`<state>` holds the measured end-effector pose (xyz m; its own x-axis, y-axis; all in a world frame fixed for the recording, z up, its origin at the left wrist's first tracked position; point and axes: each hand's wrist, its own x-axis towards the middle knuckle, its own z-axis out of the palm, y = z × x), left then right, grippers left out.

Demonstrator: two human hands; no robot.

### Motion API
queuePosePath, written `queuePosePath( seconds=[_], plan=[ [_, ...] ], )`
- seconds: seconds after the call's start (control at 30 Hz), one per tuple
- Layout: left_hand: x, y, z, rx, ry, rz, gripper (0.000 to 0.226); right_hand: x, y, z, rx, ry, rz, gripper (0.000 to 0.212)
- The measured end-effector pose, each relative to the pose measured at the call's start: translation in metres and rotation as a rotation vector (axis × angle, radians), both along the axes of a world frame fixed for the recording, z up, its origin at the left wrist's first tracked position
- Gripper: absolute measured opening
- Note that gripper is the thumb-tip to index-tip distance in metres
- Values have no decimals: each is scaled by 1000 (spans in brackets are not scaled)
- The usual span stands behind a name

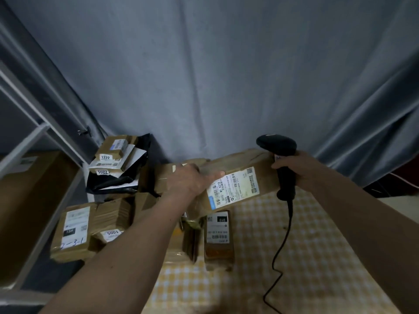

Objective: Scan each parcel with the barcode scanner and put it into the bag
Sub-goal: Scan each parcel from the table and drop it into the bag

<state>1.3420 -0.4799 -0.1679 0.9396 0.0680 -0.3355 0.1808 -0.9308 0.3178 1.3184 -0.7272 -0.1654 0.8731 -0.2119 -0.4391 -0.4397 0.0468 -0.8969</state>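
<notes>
Head view: no bag or other container shows clearly. The left hand [189, 180] grips the left end of a long brown cardboard parcel [240, 177] raised above the yellow checked tablecloth [317, 245], white label facing up. The right hand [299, 169] is clenched around the handle of a black corded barcode scanner [281, 155], just beside the parcel's right end.

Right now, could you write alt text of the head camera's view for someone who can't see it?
A person's left hand holds up a brown parcel, white label facing the camera, while the right hand grips a black corded barcode scanner at its far end. More labelled parcels are piled at left beside a yellow checked tablecloth.
</notes>
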Motion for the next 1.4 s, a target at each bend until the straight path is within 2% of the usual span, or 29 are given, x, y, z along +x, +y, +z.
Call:
queuePosePath(
  seconds=[0.13, 0.27, 0.33, 0.43, 0.47, 0.53, 0.6, 0.77, 0.93, 1.17, 1.33, 1.4],
  plan=[
    [-14, 5, 5, 5, -29, 67, 98, -11, 5, 0, -49, 46, 9, 22],
    [-24, 14, 10, -7, -57, 165, 100, -23, 12, -5, -65, 97, 16, 19],
    [-28, 20, 10, -17, -76, 170, 91, -28, 18, -8, -88, 146, 30, 15],
    [-36, 25, 5, -31, -104, 54, 62, -31, 27, -20, -143, 216, 44, 13],
    [-40, 26, 2, -16, -74, -37, 62, -31, 30, -23, -156, 230, 47, 13],
    [-51, 27, -3, 48, 24, -212, 85, -33, 35, -26, -167, 253, 58, 12],
    [-61, 30, -8, 113, 70, -280, 110, -35, 37, -30, -162, 280, 68, 12],
    [-65, 44, -17, 240, -24, -334, 114, -36, 41, -31, -112, 267, 62, 21],
    [-55, 57, 0, 305, -167, -340, 113, -38, 45, -18, -208, 125, 121, 15],
    [-45, 61, 24, 293, -282, -230, 101, -48, 73, 5, -663, -237, 401, 23],
    [-43, 62, 28, 365, -330, -154, 94, -58, 85, 19, -858, -375, 496, 35],
    [-42, 61, 27, 393, -350, -134, 91, -61, 92, 23, -833, -464, 521, 18]
  ],
)
